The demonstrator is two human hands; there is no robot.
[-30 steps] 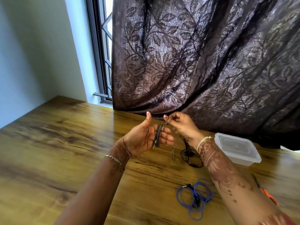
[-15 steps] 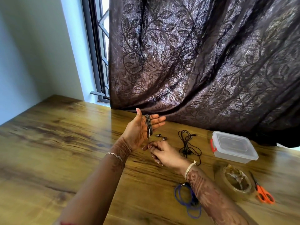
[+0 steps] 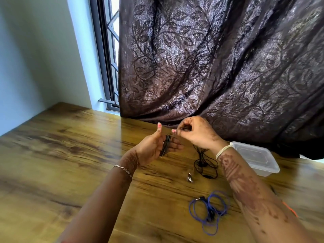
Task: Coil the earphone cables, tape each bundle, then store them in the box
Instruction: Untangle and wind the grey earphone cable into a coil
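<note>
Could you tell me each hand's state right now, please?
Left hand: open, black earphone cable wound round its fingers.
Right hand: pinching that cable's end.

1. We've got a wooden table (image 3: 61, 155) filling the whole lower part of the view. It's warm brown with dark grain streaks and a slight shine.
2. On the left there's a plain pale wall (image 3: 35, 58), bluish-white, running right down to the table's edge.
3. Beside it we can see a narrow strip of window (image 3: 114, 41) with a dark metal frame (image 3: 100, 50) and slanted bars across it. It's really bright out there.
4. A big dark brown curtain (image 3: 210, 67) with a leaf-and-vine pattern covers the rest, hanging in folds down to the back of the table.
5. Daylight glows through the curtain's weave and lights up the wall next to the frame.
</note>
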